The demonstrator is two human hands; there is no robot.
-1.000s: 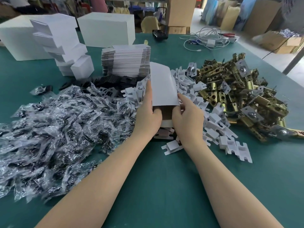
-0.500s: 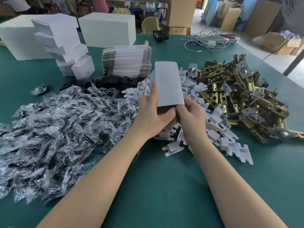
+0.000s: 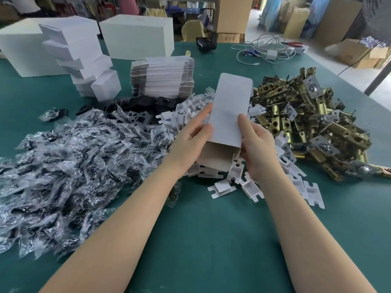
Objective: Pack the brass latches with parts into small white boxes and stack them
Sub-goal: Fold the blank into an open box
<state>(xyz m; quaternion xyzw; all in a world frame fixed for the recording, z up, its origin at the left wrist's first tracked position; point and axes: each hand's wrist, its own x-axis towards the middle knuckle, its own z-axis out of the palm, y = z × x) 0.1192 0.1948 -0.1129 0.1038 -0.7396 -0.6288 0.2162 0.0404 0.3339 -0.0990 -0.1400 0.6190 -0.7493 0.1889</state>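
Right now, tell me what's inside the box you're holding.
The small white box, held by the left hand and right hand, shows bare brown cardboard at its open near end. Its walls hide anything deeper inside.

Bare green table [image 3: 211,240] open nearside of grip; bagged parts [image 3: 63,166] crowd left, brass latches [image 3: 306,123] right, white inserts [image 3: 232,176] underneath.

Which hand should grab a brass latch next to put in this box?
Right. The right hand is beside the brass latch pile; the left hand can keep holding the small white box.
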